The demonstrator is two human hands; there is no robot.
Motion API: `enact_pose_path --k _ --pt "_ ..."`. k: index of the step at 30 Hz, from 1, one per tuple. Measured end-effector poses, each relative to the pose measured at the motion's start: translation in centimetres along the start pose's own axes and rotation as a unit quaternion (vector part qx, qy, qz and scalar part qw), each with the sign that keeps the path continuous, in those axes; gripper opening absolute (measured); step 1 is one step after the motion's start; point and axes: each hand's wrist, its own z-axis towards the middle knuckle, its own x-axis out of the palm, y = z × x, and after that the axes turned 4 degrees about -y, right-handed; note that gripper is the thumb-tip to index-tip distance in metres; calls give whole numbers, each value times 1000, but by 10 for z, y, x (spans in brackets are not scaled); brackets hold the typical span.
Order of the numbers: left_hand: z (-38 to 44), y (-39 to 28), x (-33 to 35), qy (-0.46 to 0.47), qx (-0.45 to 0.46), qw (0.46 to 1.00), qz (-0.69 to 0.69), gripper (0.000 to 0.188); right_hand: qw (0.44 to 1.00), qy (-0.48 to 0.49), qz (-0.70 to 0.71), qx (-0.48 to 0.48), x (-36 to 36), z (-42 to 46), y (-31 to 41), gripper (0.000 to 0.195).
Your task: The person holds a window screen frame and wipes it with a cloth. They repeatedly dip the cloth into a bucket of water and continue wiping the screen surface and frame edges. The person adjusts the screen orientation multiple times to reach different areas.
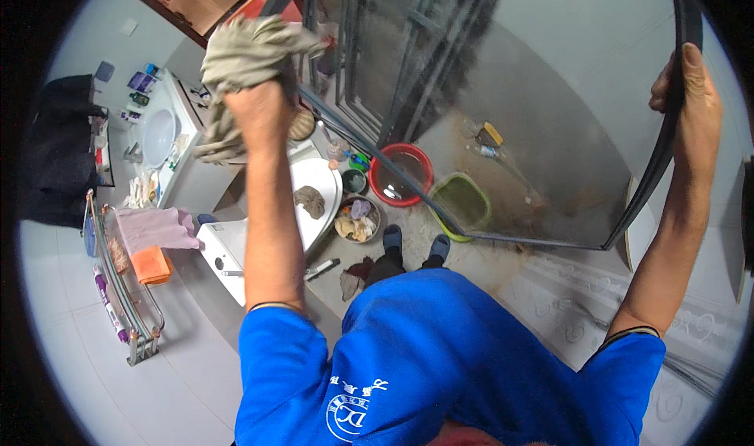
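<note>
A dark-framed mesh window screen (548,110) is held up at a tilt before me, its near corner low toward the floor. My right hand (695,95) grips the right side of its frame, thumb on the near face. Bunched in my left hand (262,113) is a khaki cloth (241,57), raised by the frame's left side. Whether that hand also clasps the frame through the cloth is hidden. Through and beside the mesh I see a red basin (419,158) holding water and a green basin (450,231).
More dark screen frames (377,63) lean behind. To the left are a white toilet (330,178) with a brown rag (309,202) on its lid, a bowl of rags (357,229), a washbasin (159,136) and a towel rack (126,293). Bottles (486,151) lie on the dirty floor.
</note>
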Motion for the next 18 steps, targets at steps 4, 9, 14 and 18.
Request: enact_pose_path --k 4,9,14,18 --pt "18 -51 57 -84 1 991 -108 30 998 38 58 -10 17 -9 17 61" --pt "-77 -35 128 54 106 993 25 25 995 3 100 30 25 -14 24 54" --pt "-159 -4 143 144 38 989 26 32 994 29 90 53 8 -17 10 63" --pt "-85 -36 151 23 6 992 -124 10 996 5 85 37 -8 -18 1 64"
